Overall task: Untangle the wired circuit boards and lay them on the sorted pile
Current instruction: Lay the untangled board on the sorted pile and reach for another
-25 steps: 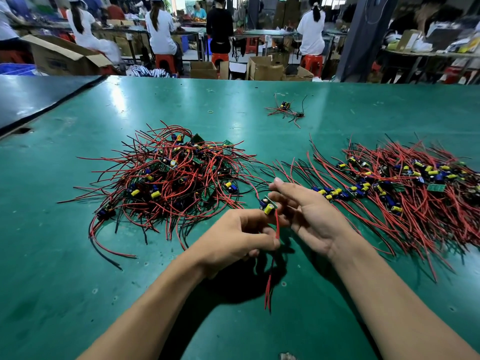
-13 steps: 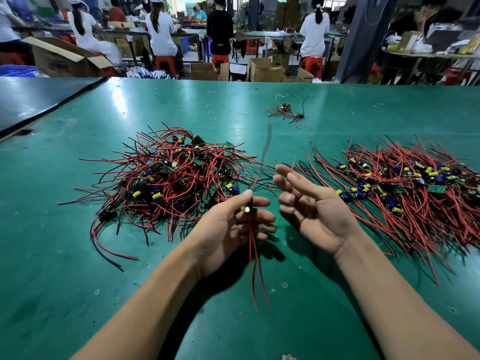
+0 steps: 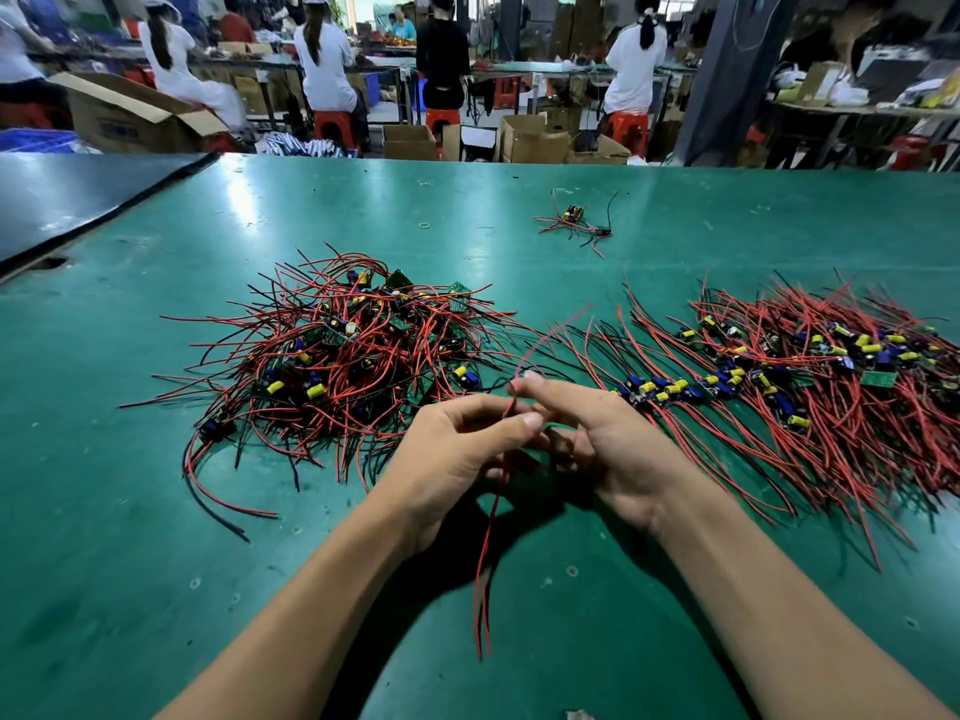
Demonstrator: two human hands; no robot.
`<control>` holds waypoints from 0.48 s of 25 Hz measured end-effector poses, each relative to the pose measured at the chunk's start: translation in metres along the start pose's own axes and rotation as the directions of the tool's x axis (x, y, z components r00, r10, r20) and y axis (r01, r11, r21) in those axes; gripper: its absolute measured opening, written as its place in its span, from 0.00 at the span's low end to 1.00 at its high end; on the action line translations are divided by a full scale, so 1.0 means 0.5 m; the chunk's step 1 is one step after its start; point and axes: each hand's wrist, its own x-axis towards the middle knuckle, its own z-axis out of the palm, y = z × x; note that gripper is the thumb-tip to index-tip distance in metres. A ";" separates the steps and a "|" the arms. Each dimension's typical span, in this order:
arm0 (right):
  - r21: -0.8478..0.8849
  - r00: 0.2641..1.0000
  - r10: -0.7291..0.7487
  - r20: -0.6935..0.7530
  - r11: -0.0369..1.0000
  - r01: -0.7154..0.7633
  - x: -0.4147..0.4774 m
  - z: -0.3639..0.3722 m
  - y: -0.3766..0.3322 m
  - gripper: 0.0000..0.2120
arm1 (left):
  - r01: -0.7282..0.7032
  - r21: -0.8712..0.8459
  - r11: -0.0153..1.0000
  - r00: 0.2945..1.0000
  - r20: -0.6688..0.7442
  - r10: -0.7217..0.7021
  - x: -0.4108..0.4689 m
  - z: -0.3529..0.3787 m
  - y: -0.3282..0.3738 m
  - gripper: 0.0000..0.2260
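A tangled heap of red and black wires with small circuit boards (image 3: 343,366) lies left of centre on the green table (image 3: 156,589). The sorted pile (image 3: 810,387), its wires combed one way, spreads at the right. Between them my left hand (image 3: 457,459) and my right hand (image 3: 608,439) hold one wired circuit board; its red wires (image 3: 488,553) hang below my left thumb and forefinger. My right fingers pinch its upper wires, which curve up blurred toward the sorted pile. The board itself is hidden between my hands.
A small separate bundle of wires with a board (image 3: 574,223) lies far back at centre right. A dark table (image 3: 67,200) adjoins at the far left. Beyond the far edge, people sit on red stools among cardboard boxes (image 3: 410,140).
My right hand went from open beside the left to closing in and pinching the upper wires. The wires that stood straight up now bend rightward. The left hand keeps its hold.
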 end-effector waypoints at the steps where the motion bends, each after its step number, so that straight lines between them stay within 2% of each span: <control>1: 0.000 1.000 -0.006 0.027 1.000 0.006 -0.003 0.002 0.002 0.16 | -0.004 0.061 0.998 1.000 0.012 0.003 -0.001 0.002 -0.004 0.07; 3: -0.036 0.998 -0.051 0.021 0.998 0.052 -0.008 0.003 0.003 0.12 | -0.019 0.133 0.991 1.000 0.020 0.017 -0.001 0.006 -0.011 0.06; 6: -0.184 0.983 -0.168 -0.075 0.971 0.152 -0.008 -0.002 -0.003 0.04 | 0.003 0.097 0.995 1.000 0.015 -0.004 -0.001 0.010 -0.005 0.05; 9: -0.256 0.976 -0.207 -0.072 0.949 0.182 -0.009 -0.007 -0.007 0.04 | 0.042 0.077 0.996 0.999 -0.011 -0.041 -0.001 0.010 0.000 0.07; 12: -0.501 0.957 -0.287 -0.048 0.836 0.226 -0.012 -0.009 -0.009 0.07 | 0.052 0.080 0.995 0.998 -0.025 -0.050 -0.001 0.014 0.003 0.06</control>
